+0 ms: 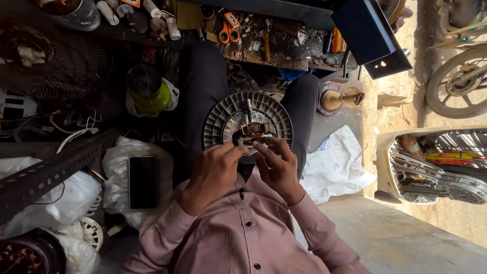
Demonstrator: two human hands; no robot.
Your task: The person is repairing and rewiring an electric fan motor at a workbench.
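Cluttered workshop floor, seated position, view straight down onto lap and dark trousers. Concrete slab [406, 233] at lower right, sandy ground beyond it with a motorcycle wheel [459, 81] and part of a scooter body [431, 167].

Round grey ribbed motor housing [223, 114] resting on the lap between the knees, disc face up, short shaft standing up from its centre. Small brown-and-metal part [256, 129] sitting at the hub, just beside the shaft.

Left hand [215, 170] at the lower rim of the housing, fingers curled, fingertips [238, 148] meeting the hub area; narrow pinch, object inside it too small to identify. Right hand [279, 167] alongside, index and thumb extended toward the same hub part, fingertips [259, 146] touching or nearly touching it; cannot tell whether anything is actually gripped. Both hands close together, almost touching. Pink buttoned shirt sleeves at both wrists.

Surroundings: black phone [143, 181] lying screen-up on white plastic bags [119, 177] at left. Perforated metal angle bar [50, 170] running diagonally at lower left. Green-wrapped cylinder [152, 94] above the phone. Orange-handled scissors [229, 31] among scrap on the cluttered bench at top. White bag [337, 165] right of the knee. Brass-coloured fitting [340, 99] near the right knee.
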